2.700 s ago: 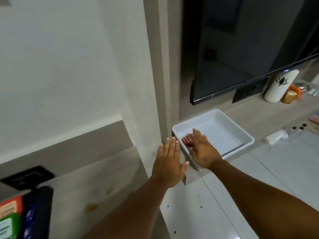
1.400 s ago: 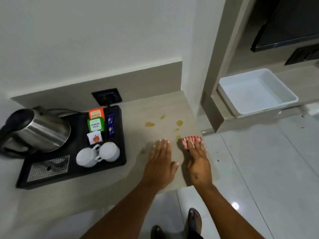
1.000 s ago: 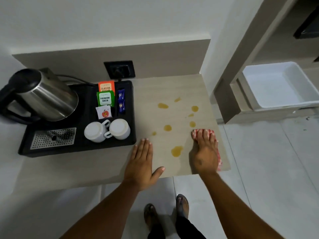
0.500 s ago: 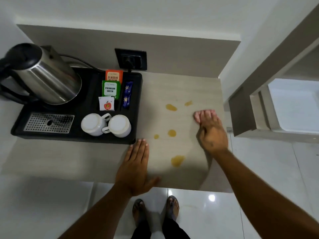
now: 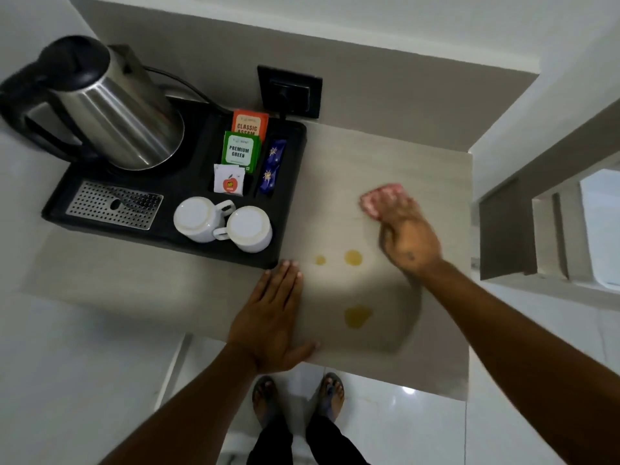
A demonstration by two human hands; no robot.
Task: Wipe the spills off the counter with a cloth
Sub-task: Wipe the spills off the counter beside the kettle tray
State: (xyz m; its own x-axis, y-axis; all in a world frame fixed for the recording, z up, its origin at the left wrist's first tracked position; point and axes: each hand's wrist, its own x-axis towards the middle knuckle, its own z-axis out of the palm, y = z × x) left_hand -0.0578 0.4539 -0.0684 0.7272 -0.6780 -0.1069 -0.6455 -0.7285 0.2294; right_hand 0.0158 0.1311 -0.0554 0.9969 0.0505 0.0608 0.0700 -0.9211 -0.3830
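Note:
My right hand (image 5: pixel 404 234) presses a red-and-white cloth (image 5: pixel 375 199) flat on the beige counter (image 5: pixel 335 162), toward its far right part; most of the cloth is hidden under my fingers. Three yellow spills show on the counter: a small drop (image 5: pixel 320 260), a round one (image 5: pixel 353 257) and a larger one (image 5: pixel 357 316) nearer the front edge. My left hand (image 5: pixel 270 317) rests flat and open on the counter's front edge, left of the spills.
A black tray (image 5: pixel 188 182) on the left holds a steel kettle (image 5: pixel 110 105), two upturned white cups (image 5: pixel 223 223), tea packets (image 5: pixel 240 151) and a drip grate (image 5: pixel 114 205). A wall socket (image 5: pixel 289 91) sits behind. A wall corner stands right. My feet show below.
My right hand has slid the cloth from the counter's front right toward the back and then left. The far spots it passed over are gone. My left hand stayed planted.

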